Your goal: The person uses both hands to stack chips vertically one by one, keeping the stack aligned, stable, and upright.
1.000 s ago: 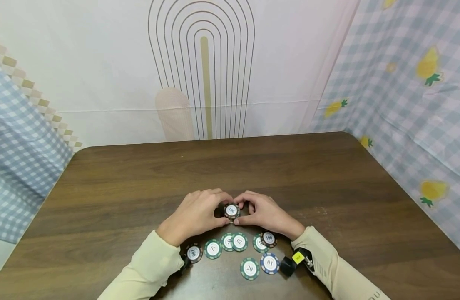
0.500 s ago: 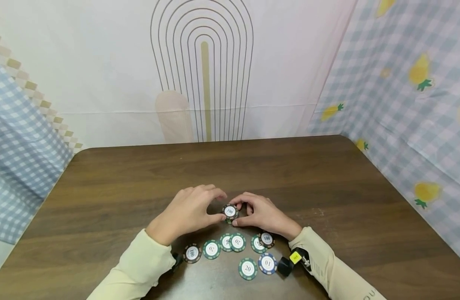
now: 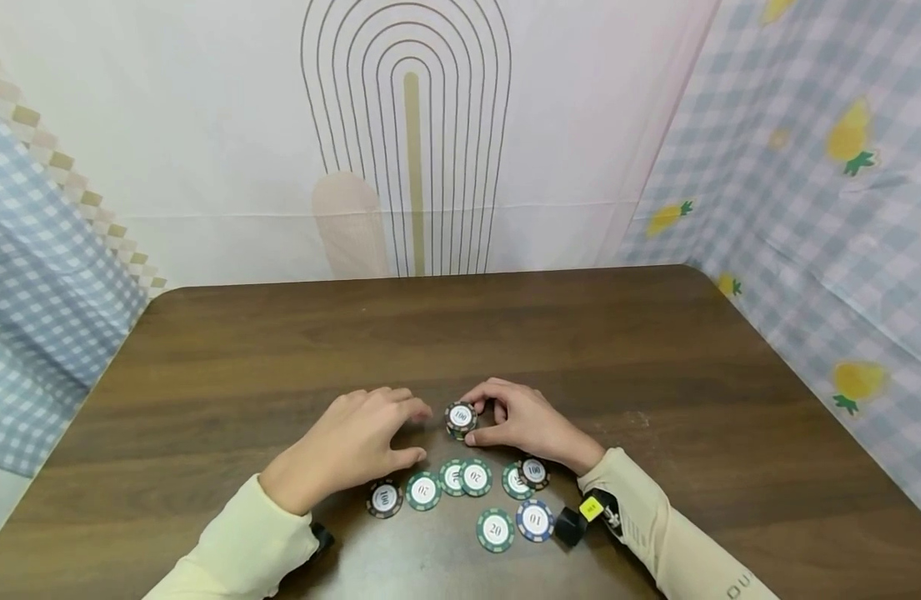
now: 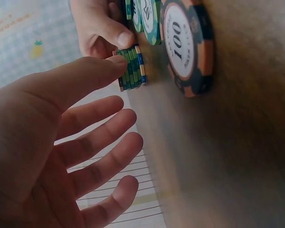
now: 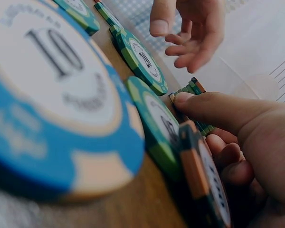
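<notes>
A stack of poker chips (image 3: 461, 417) stands in the middle of the table, topped by a black 100 chip; mostly green edges show in the left wrist view. My right hand (image 3: 533, 423) holds this stack at its right side between thumb and fingers. Apart from it, on the left, is my left hand (image 3: 349, 440), its fingers spread and only loosely bent around nothing. Nearest that hand lie a black 100 chip (image 3: 385, 499) and a green 20 chip (image 3: 423, 491). Two green chips (image 3: 476, 477) overlap in front of the stack.
Below my right hand, a black 100 chip (image 3: 534, 473) partly covers a green chip (image 3: 516, 481). A green 20 chip (image 3: 495, 530) and a blue 10 chip (image 3: 535, 521) lie closer to me. The wooden table (image 3: 280, 350) meets a patterned cloth backdrop (image 3: 580, 125).
My left hand has let go of the chip stack and drawn away to the left, with its fingers opening. The right hand stays at the stack, and the loose chips lie as before.
</notes>
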Demonstrator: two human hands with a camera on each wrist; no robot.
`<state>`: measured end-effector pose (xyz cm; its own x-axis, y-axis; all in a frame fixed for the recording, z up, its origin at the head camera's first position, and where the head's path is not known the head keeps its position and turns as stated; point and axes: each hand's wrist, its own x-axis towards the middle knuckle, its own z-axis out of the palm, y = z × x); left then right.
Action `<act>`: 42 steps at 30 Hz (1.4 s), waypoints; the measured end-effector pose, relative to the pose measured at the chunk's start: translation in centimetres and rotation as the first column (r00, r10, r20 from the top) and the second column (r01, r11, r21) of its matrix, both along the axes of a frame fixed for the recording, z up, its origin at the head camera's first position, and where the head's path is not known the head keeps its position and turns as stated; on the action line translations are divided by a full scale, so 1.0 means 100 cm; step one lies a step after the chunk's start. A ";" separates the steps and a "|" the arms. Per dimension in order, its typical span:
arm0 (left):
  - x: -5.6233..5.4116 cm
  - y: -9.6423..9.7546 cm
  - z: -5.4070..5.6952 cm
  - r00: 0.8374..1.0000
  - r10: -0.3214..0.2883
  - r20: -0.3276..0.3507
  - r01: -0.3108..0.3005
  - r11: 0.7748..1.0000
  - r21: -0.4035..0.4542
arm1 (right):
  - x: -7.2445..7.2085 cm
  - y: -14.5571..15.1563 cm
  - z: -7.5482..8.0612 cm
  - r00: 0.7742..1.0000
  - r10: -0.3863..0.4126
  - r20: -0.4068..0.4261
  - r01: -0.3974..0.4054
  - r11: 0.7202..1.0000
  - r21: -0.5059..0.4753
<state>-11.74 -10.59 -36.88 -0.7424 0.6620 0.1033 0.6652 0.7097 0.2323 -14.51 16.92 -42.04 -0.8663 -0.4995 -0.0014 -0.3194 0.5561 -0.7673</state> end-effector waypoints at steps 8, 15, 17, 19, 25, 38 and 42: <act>0.014 -0.016 0.001 0.999 -0.014 -0.035 0.013 0.999 -0.032 | -0.002 0.000 0.000 1.000 0.001 -0.001 -0.001 1.000 0.001; 0.028 -0.033 -0.004 0.999 0.013 -0.039 -0.014 1.000 -0.015 | -0.004 -0.003 0.000 1.000 0.008 -0.001 -0.008 1.000 -0.001; 0.030 -0.035 -0.005 1.000 0.012 -0.023 -0.012 1.000 -0.004 | -0.004 -0.002 0.001 1.000 0.006 0.000 -0.006 1.000 -0.002; 0.031 -0.037 -0.005 1.000 0.006 -0.005 -0.006 1.000 -0.006 | -0.004 -0.002 0.002 1.000 0.003 0.001 -0.003 1.000 -0.004; 0.032 -0.041 -0.005 0.998 -0.051 0.026 0.052 0.997 -0.052 | -0.005 -0.002 0.001 1.000 0.002 0.001 -0.002 1.000 -0.005; 0.032 -0.039 -0.006 0.990 -0.032 0.135 0.039 0.998 -0.052 | -0.002 -0.003 0.000 1.000 0.004 0.012 -0.004 1.000 -0.004; 0.033 -0.037 -0.007 0.986 -0.023 0.163 0.033 0.998 -0.056 | 0.000 -0.001 -0.001 1.000 0.005 0.009 -0.005 1.000 -0.005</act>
